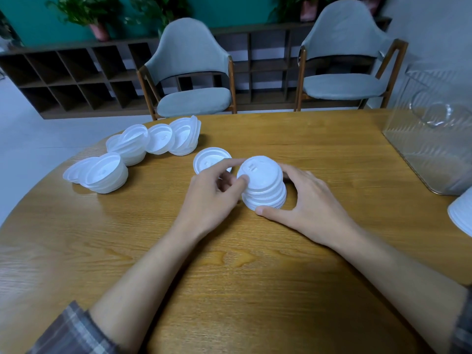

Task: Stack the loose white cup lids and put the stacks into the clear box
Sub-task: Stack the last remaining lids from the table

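A stack of white cup lids (263, 183) stands on the wooden table (229, 264) in the middle. My right hand (306, 208) curls round its right side, thumb at the base. My left hand (214, 195) pinches the top lid's left rim with thumb and forefinger. A single lid (208, 160) lies flat just behind my left hand. Several loose and partly nested lids (132, 152) lie in a row at the left. The clear box (431, 134) stands at the far right, with something clear inside it.
Another white lid stack (461, 213) shows at the right edge below the box. Two grey chairs (194, 72) stand behind the table, with a dark shelf unit (76, 75) and potted plants along the teal wall.
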A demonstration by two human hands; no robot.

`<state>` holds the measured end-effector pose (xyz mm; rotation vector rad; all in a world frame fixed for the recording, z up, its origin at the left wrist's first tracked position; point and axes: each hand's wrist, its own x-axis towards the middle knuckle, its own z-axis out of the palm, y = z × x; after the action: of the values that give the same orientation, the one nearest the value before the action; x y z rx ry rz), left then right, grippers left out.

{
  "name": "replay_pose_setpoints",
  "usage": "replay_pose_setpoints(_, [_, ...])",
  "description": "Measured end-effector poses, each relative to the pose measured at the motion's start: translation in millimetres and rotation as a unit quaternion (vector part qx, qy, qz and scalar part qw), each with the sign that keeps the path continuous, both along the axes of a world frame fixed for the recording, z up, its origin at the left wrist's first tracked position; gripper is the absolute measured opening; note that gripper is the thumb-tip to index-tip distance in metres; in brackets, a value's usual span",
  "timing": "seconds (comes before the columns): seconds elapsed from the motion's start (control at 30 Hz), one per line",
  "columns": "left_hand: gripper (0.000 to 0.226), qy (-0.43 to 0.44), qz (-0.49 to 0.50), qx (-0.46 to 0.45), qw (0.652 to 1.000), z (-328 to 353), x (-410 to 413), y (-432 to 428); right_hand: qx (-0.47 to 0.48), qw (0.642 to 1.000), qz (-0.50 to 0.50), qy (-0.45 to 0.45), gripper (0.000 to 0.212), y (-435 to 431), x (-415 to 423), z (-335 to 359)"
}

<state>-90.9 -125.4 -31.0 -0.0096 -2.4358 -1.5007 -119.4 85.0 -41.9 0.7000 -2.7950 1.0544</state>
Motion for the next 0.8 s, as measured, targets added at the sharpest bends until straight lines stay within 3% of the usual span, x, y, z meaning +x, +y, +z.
replay_pose_setpoints(0.13, [0.021, -0.007, -0.001, -0.044, 0.999, -3.0, 0.1, 0.6, 0.006, 1.000, -0.004, -0.025, 0.111, 0.3, -0.7, 0.2])
replay_pose_setpoints(0.8, [0.030, 0.036, -0.042, -0.154, 0.987, 0.2, 3.1, -5.0, 0.023, 0.999, 0.019, -0.012, 0.101, 0.7, -1.7, -2.4])
